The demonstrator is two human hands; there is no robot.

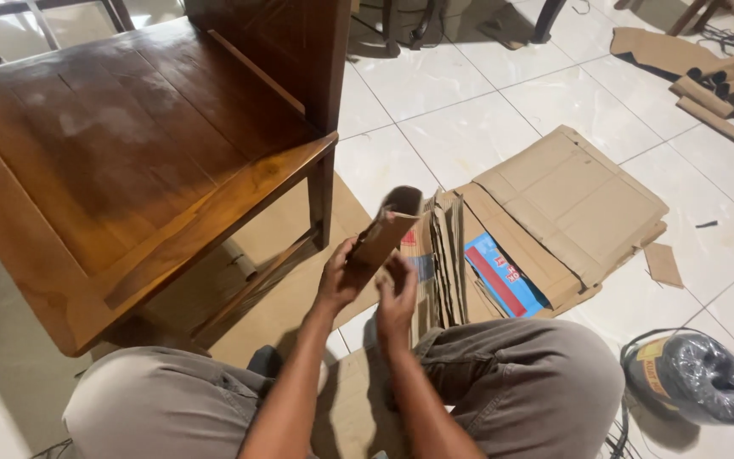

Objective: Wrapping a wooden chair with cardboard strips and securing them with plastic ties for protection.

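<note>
A folded piece of brown cardboard [381, 236] is being held up at the centre of the frame, just above the knees of a seated person. It is being gripped by the left hand [339, 276], whose fingers are being kept wrapped around its lower left edge. The right hand [397, 297] is being held just beside it, lower and to the right; its fingers are curled narrowly against the lower end of the piece, though whether a firm grip is being made cannot be told from this view. The piece is being kept tilted, its upper end leaning toward the upper right.

Directly behind the hands, a bundle of flattened cardboard sheets [445, 255] is being seen standing on edge, touching a larger stack of flattened cartons [567, 200] lying on the white tiled floor [460, 93] right of centre. A blue and red printed panel [501, 276] is showing at the near edge of that stack. A dark wooden table [121, 161] is occupying the upper left of the frame. A roll of dark cord wrapped in plastic [697, 378] is lying at the lower right. Cardboard tubes [711, 89] are lying at the upper right. A small cardboard scrap [663, 265] is lying just right of the stack.
</note>
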